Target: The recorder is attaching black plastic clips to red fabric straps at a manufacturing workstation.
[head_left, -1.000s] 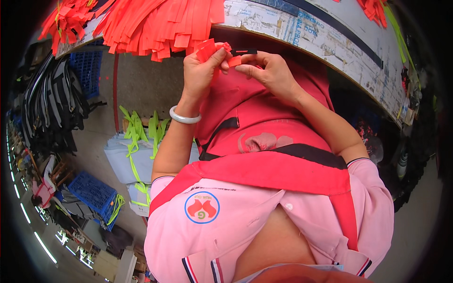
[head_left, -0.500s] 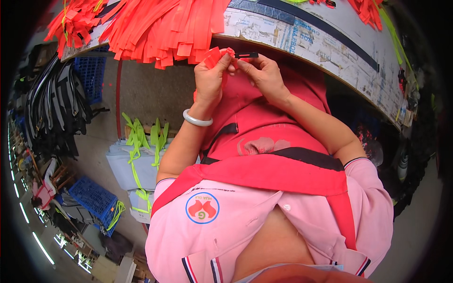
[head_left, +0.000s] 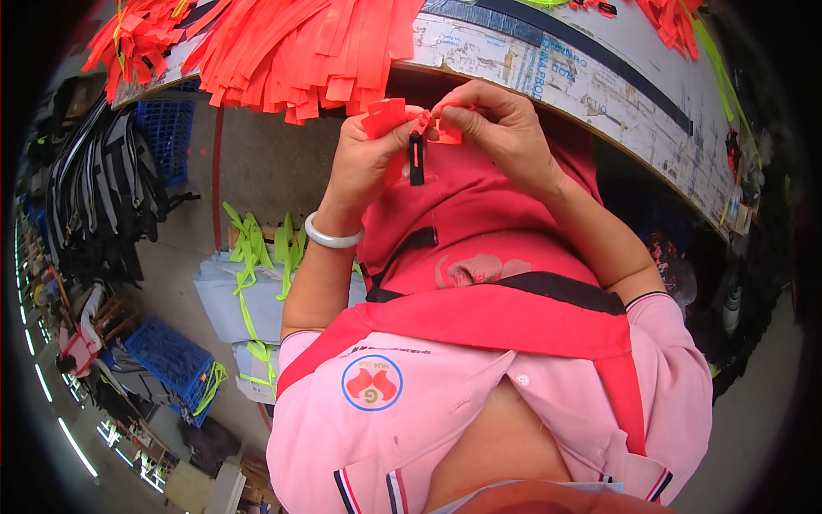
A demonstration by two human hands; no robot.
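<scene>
My left hand (head_left: 370,158) and my right hand (head_left: 501,124) meet close together just below the table's edge. Both pinch a short orange-red strap (head_left: 385,116). A small black plastic piece (head_left: 416,158) hangs from the strap between my hands, its lower end free. A white bangle (head_left: 332,236) circles my left wrist. A thick pile of orange-red strips (head_left: 300,47) lies over the table's edge (head_left: 616,94) just above my hands.
A red apron covers my lap. Left of me on the floor are neon-green straps (head_left: 253,257) on a pale bag, blue plastic crates (head_left: 167,128), and a heap of black straps (head_left: 94,206). More orange strips (head_left: 672,17) lie at the table's far right.
Both hands have shifted slightly right and lower along the table edge with the strap. The black piece now hangs straight down between them instead of lying sideways at my right fingertips.
</scene>
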